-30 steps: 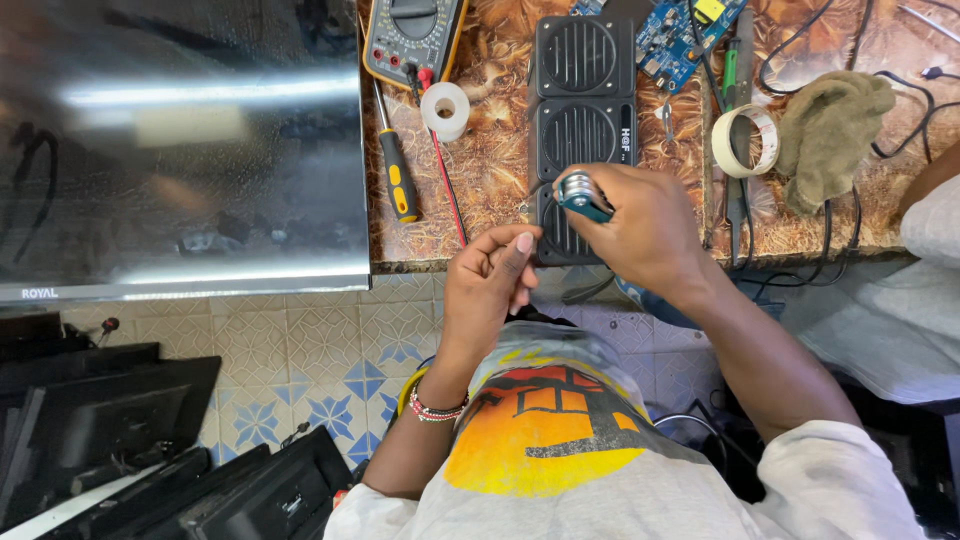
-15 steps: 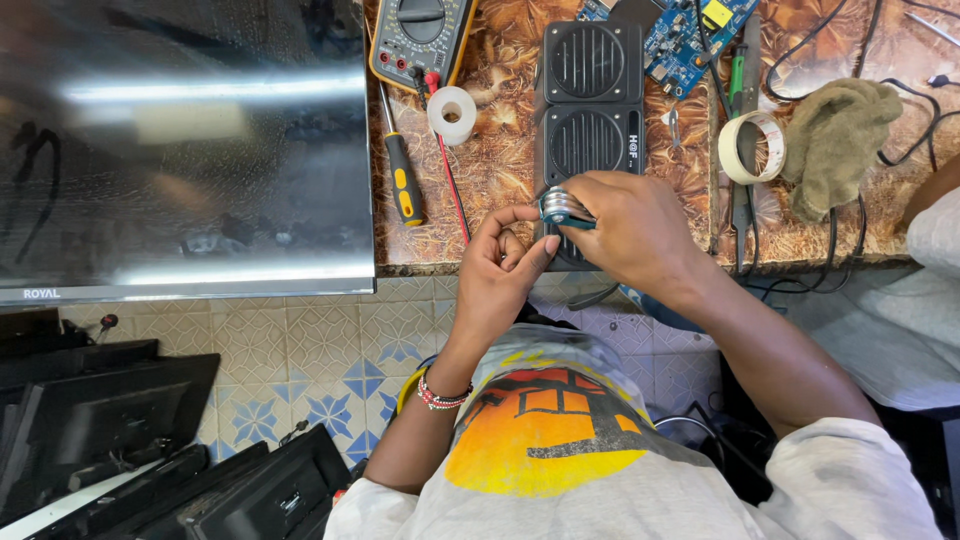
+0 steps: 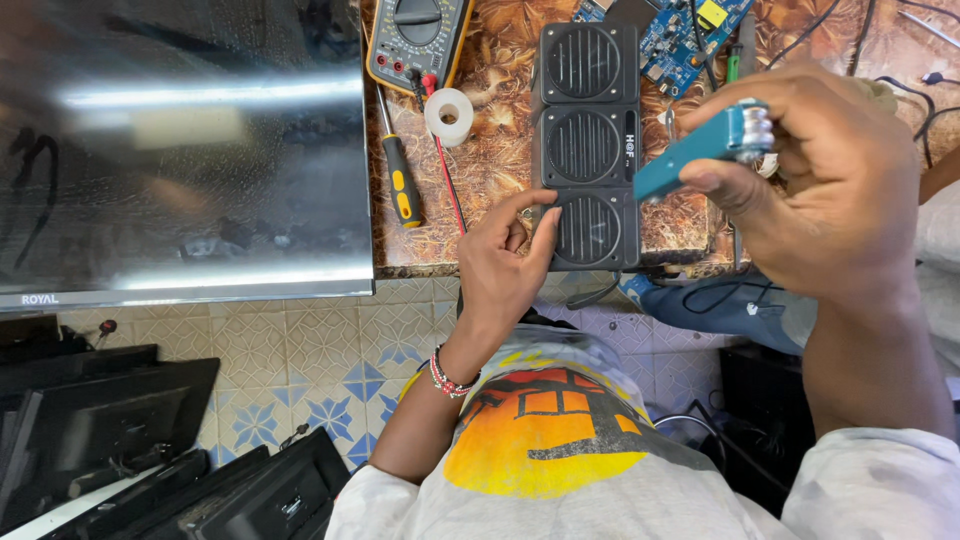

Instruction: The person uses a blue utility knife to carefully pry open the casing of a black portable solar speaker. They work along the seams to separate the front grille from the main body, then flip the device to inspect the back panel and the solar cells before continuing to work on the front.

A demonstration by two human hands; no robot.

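A black speaker [image 3: 590, 110] with three round grilles lies lengthwise on the brown patterned bench [image 3: 500, 160]. My left hand [image 3: 505, 265] grips its near left corner, fingertips on the lowest grille's edge. A beaded bracelet is on that wrist. Raised above the bench to the right of the speaker, my right hand [image 3: 835, 190] holds a teal-blue tool [image 3: 690, 155] with a ribbed metal end. The tool points left towards the speaker's right edge, and its tip is hidden.
A large flat screen [image 3: 180, 150] lies to the left. Behind the speaker are a multimeter [image 3: 415, 35], a yellow-handled screwdriver [image 3: 400, 185], a white tape roll [image 3: 448, 112], a red lead [image 3: 447, 185] and a blue circuit board [image 3: 685, 40]. Dark monitors [image 3: 120, 430] stand on the tiled floor.
My right hand has lifted the blue tool up and to the right, nearer the camera. My left hand left the tool and took the speaker's near corner.
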